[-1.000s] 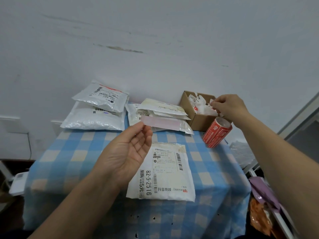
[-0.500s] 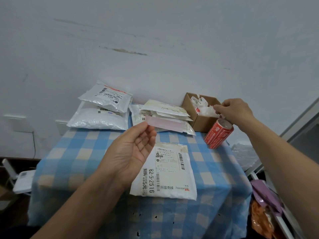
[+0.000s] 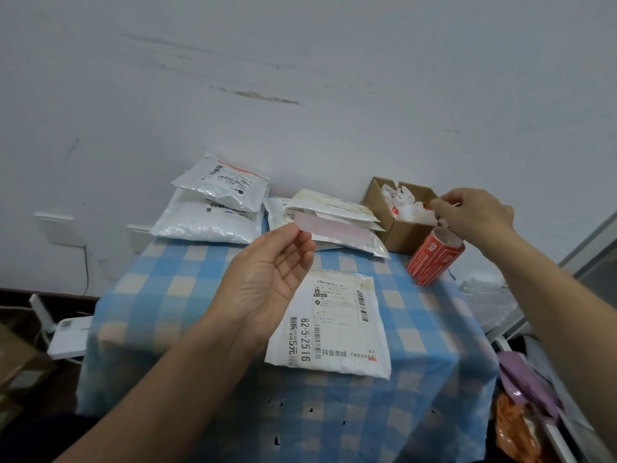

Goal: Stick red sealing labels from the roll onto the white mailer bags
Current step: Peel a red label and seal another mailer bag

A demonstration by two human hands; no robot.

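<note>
The work is somewhere in the middle, I think. At the back of the bench [image 3: 150, 295], the top bag [image 3: 223, 187] of the left pile shows a red strip along its far edge, so this one seems done. The front bag [image 3: 334, 329] lies flat with its printed side up. I see no red label on it, so it probably waits for one. About the middle pile [image 3: 334, 212] I cannot say.

The left hand [image 3: 267, 282] is raised with the palm towards the person, and its fingertips pinch one end of a label [image 3: 340, 232]. The label shows its pale back and hangs above the bench, between the front bag and the middle pile. The right hand [image 3: 474, 213] is well apart from it, over the cardboard box [image 3: 400, 238] of white scraps. Its fingers are curled, but I cannot tell whether they hold something. The red roll [image 3: 435, 259] lies tilted just under this hand, beside the box.
</note>
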